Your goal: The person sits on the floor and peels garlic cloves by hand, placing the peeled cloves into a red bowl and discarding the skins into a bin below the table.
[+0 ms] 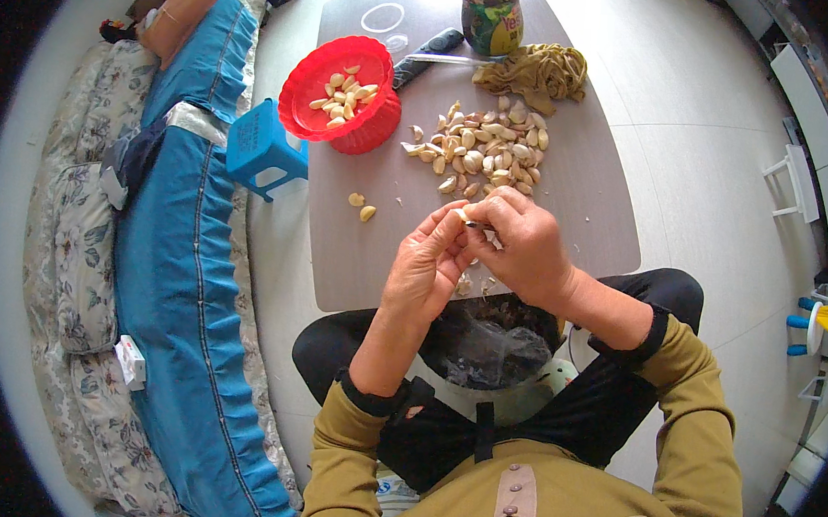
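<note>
My left hand [432, 252] pinches a pale garlic clove [462, 216] between thumb and fingertips. Close against it, my right hand [523, 241] grips a small dark-tipped tool [472, 224], mostly hidden by the fingers. Just beyond both hands lies a heap of unpeeled garlic cloves [472, 162] on the low table [356, 269]. Peeled cloves [350, 97] fill part of a red scalloped plastic bowl [363, 140] at the table's left. Two peeled pieces of garlic [367, 213] rest nearer to me. Scraps of skin [464, 285] lie at the near edge, beneath my hands.
A lidded jar [490, 19], a crumpled olive cloth [542, 73] and a dark elongated object [428, 58] occupy the table's far end. Between my knees stands a waste bin lined with a clear plastic bag [498, 347]. A blue stool [257, 139] and a blue-covered sofa [163, 241] are left.
</note>
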{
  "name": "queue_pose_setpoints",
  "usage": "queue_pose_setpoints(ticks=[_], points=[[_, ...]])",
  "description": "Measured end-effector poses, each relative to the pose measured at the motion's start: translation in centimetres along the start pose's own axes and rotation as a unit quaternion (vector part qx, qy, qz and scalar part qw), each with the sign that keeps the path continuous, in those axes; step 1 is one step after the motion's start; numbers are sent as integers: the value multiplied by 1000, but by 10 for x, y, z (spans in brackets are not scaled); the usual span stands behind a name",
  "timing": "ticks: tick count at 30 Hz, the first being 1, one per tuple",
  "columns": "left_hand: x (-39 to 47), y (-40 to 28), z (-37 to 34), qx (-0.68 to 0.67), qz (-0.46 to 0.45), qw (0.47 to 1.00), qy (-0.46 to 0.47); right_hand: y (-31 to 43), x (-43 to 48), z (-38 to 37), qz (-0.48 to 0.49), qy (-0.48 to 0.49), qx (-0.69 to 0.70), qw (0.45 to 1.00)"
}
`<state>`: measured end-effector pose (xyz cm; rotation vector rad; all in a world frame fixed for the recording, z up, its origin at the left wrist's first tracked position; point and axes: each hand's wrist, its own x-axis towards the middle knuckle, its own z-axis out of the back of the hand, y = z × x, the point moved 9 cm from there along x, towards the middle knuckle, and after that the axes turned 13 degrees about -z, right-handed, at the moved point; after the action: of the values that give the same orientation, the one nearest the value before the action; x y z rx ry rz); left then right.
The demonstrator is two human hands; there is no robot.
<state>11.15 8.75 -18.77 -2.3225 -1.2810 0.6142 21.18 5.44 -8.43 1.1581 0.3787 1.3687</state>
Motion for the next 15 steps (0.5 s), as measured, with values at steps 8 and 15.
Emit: queue_pose_setpoints(ticks=[8, 15], points=[[1, -7, 7, 4, 8, 999, -38, -11, 7, 1, -28, 49, 94, 994], [0, -4, 7, 11, 13, 999, -46, -4, 3, 0, -4, 47, 52, 998]])
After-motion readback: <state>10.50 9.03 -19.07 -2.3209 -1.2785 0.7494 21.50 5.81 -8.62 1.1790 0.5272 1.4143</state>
